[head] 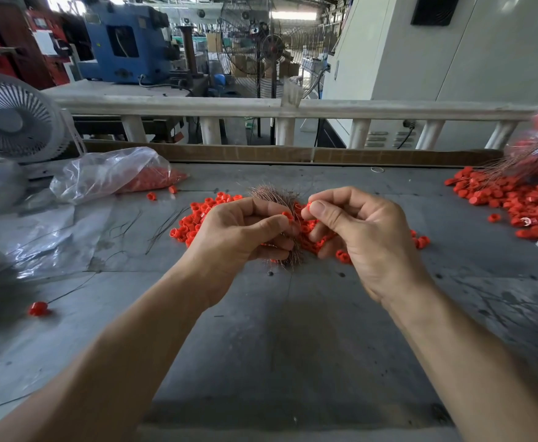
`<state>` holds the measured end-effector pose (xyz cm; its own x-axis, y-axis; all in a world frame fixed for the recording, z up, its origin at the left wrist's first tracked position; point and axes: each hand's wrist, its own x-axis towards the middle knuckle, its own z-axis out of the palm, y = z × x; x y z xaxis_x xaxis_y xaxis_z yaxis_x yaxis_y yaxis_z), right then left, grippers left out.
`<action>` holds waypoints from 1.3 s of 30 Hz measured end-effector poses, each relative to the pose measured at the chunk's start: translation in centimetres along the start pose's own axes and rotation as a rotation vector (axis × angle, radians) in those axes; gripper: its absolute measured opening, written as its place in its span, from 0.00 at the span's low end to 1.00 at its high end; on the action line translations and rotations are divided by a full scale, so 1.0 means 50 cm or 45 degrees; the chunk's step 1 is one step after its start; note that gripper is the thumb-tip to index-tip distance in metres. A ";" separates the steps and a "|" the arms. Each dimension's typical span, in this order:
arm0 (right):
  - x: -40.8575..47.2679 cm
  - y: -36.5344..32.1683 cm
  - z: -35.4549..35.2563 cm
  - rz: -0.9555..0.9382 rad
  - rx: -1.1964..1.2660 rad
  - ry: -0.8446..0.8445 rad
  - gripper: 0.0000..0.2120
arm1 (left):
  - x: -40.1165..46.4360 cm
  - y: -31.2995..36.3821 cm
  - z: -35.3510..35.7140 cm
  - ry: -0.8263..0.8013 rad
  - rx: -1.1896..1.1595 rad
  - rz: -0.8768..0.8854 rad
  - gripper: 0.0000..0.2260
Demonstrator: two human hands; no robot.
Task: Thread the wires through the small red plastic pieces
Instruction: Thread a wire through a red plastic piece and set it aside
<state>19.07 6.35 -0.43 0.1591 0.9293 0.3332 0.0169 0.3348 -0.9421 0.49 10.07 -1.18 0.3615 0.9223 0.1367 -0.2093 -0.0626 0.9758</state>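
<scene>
Your left hand (245, 232) grips copper wire bundle (275, 196), thumb and finger also pinching red piece (287, 215). Your right hand (357, 231) pinches second red piece (305, 207) just beside bundle. Loose red pile (194, 221) lies on grey worktop (293, 330) under bundle. Threaded pieces heap (522, 202) far right of bundle; plastic bag (114, 173) far left.

The pile of plastic pieces (197, 218) lies on the tabletop (277, 330), in the middle. Both hands are above this pile: the left hand (239, 237) over its left part, the right hand (363, 237) over its right part. The bundle of wires (274, 194) stands between them, in the left hand. Left of the pile lies a plastic bag (111, 173) with more pieces in it, and behind the bag stands a fan (12, 119). Far right of the pile lies a second heap (522, 202). One single piece (38, 308) lies near the left, before the pile.
</scene>
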 end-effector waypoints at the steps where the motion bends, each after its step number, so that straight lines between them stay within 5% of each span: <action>1: 0.000 0.001 0.001 -0.005 -0.006 0.010 0.03 | 0.000 0.000 0.000 0.003 0.002 -0.002 0.05; 8: -0.001 0.004 0.006 -0.004 -0.085 -0.031 0.09 | -0.001 0.001 0.001 0.007 0.014 0.001 0.10; 39: -0.016 -0.001 0.025 -0.339 -0.700 0.029 0.06 | -0.002 -0.016 0.006 0.051 0.349 0.201 0.04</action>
<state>17.69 5.76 -0.61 0.1003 0.8191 0.5648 0.5651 0.4203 -0.7100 0.88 9.92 -1.91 0.3067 0.9069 0.2889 -0.0057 -0.3018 0.9534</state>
